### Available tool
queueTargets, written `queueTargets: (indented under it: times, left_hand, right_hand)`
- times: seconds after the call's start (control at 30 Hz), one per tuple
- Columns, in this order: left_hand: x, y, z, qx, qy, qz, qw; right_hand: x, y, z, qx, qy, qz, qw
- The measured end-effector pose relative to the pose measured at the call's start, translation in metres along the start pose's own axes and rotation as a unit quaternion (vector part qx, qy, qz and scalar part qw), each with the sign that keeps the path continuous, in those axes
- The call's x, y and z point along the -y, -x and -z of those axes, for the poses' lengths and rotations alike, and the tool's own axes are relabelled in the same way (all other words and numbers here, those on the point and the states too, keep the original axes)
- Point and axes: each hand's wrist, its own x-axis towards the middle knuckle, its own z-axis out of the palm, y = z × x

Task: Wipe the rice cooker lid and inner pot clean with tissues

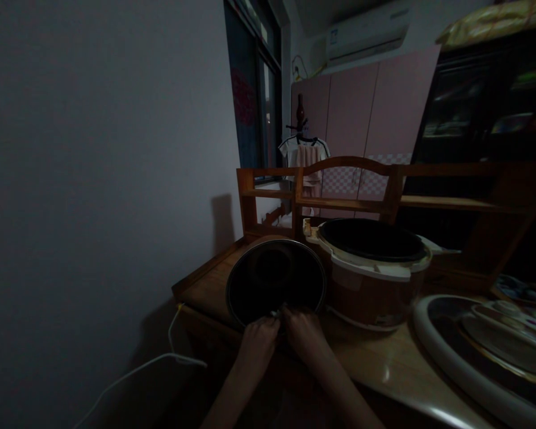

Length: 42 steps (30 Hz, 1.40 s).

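Note:
My left hand [262,332] and my right hand [302,329] are close together at the near rim of a round, dark cooking pot [274,274]. Both have curled fingers, and a small pale thing [274,313] shows between them, too dim to name. The pot is tilted, with its dark inside facing me and a thin bright rim. Right of it stands a rice cooker body [370,295] with a brown side, an open black top and a white rim. A detached oval lid [446,351] lies at the far right, its inner side up.
The wooden desk [379,363] has a raised shelf [348,204] along its back. A white wall [116,149] closes off the left side. White cable [170,356] hangs off the desk's left corner. Behind are pink cabinets [352,113] and hanging clothes [308,156].

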Motion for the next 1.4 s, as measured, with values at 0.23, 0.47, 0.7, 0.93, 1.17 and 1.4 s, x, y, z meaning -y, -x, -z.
queueTargets:
  times: [0.23, 0.47, 0.7, 0.93, 1.17, 1.4]
  left_hand:
    - [0.002, -0.005, 0.018, 0.054, 0.034, 0.025, 0.998]
    - [0.002, 0.003, 0.017, -0.015, 0.05, 0.0, 0.999]
    - [0.018, 0.012, 0.016, -0.133, 0.009, -0.112, 0.985]
    - [0.019, 0.011, 0.032, -0.374, 0.191, 0.079, 0.904]
    - [0.032, -0.035, 0.006, -0.413, 0.516, 0.278, 0.697]
    - [0.032, -0.033, -0.003, -0.446, 0.526, 0.29, 0.663]
  right_hand:
    - [-0.006, 0.015, 0.023, 0.049, -0.054, 0.048, 0.996]
    - [-0.005, 0.019, 0.023, 0.025, -0.067, 0.091, 0.993]
    - [-0.007, 0.012, 0.015, -0.005, -0.043, 0.109, 0.993]
    - [-0.007, 0.01, 0.024, 0.004, -0.082, 0.099, 0.992]
    - [-0.007, 0.017, 0.012, 0.017, -0.104, 0.097, 0.99]
    - [-0.004, 0.031, 0.012, -0.01, -0.238, 0.073, 0.969]
